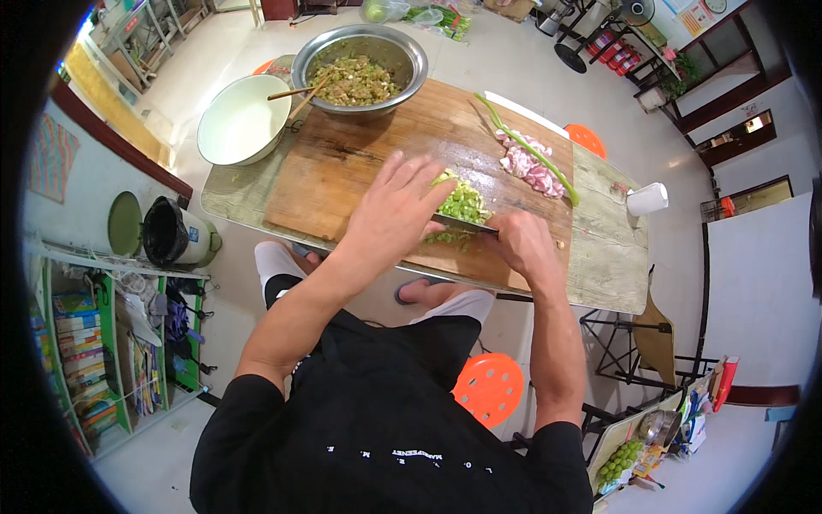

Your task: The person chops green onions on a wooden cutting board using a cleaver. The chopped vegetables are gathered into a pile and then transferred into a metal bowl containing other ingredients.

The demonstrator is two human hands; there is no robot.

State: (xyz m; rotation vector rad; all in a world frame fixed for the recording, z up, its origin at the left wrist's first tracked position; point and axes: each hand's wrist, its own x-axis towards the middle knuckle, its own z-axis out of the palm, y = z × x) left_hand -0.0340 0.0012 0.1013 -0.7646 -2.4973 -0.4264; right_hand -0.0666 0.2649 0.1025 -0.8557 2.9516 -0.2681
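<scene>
On a wooden cutting board, my right hand is closed around the handle of a kitchen knife. The blade lies beside a heap of chopped green vegetable, with more green bits on its near side. My left hand is just left of the heap, palm down with fingers spread; its thumb is near the blade, and whether it touches the blade cannot be told. Pieces of raw pink meat lie at the board's right, and a long green stalk rests across them.
Behind the board's left corner stands a metal bowl of chopped mixture with chopsticks in it. An empty white enamel bowl is left of it. A paper roll stands at the table's right edge. An orange stool is below.
</scene>
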